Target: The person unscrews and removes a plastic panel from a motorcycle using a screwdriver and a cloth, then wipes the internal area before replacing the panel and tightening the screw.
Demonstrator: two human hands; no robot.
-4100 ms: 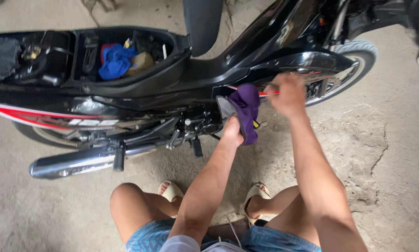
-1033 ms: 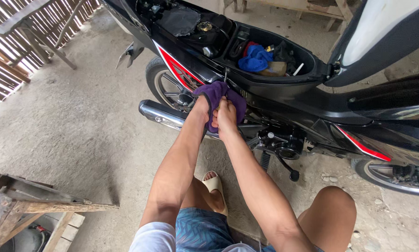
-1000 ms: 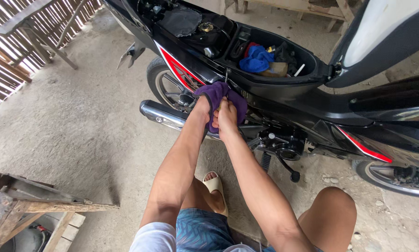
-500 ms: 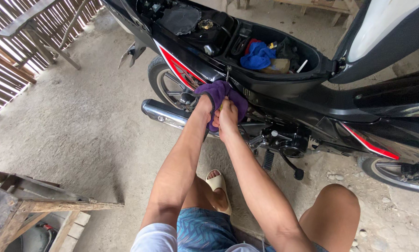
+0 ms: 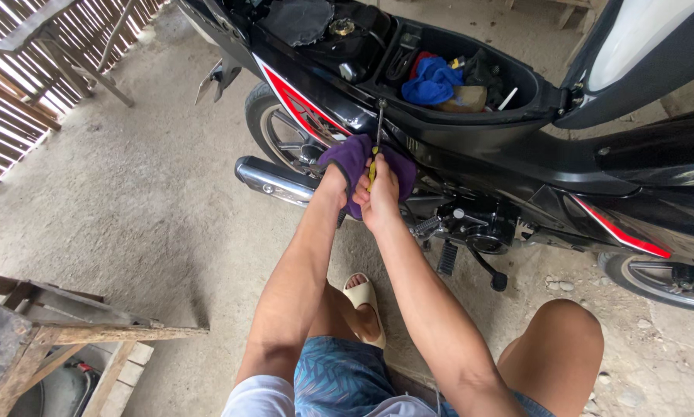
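Observation:
A black motorcycle with red trim stands in front of me, its seat raised and the storage bay open. My right hand grips a screwdriver with a yellow handle, the shaft pointing up at the side panel. My left hand holds a purple cloth against the bodywork beside it. Both hands are close together above the chrome exhaust pipe.
The storage bay holds a blue rag and small items. A wooden bench stands at lower left, a slatted wall at upper left. A kick lever and footpeg jut out near my knee. Concrete floor all round.
Earlier I worked on the front part of the bike with cloth and tool; now both hands are at the rear side panel. Over the last second they barely moved.

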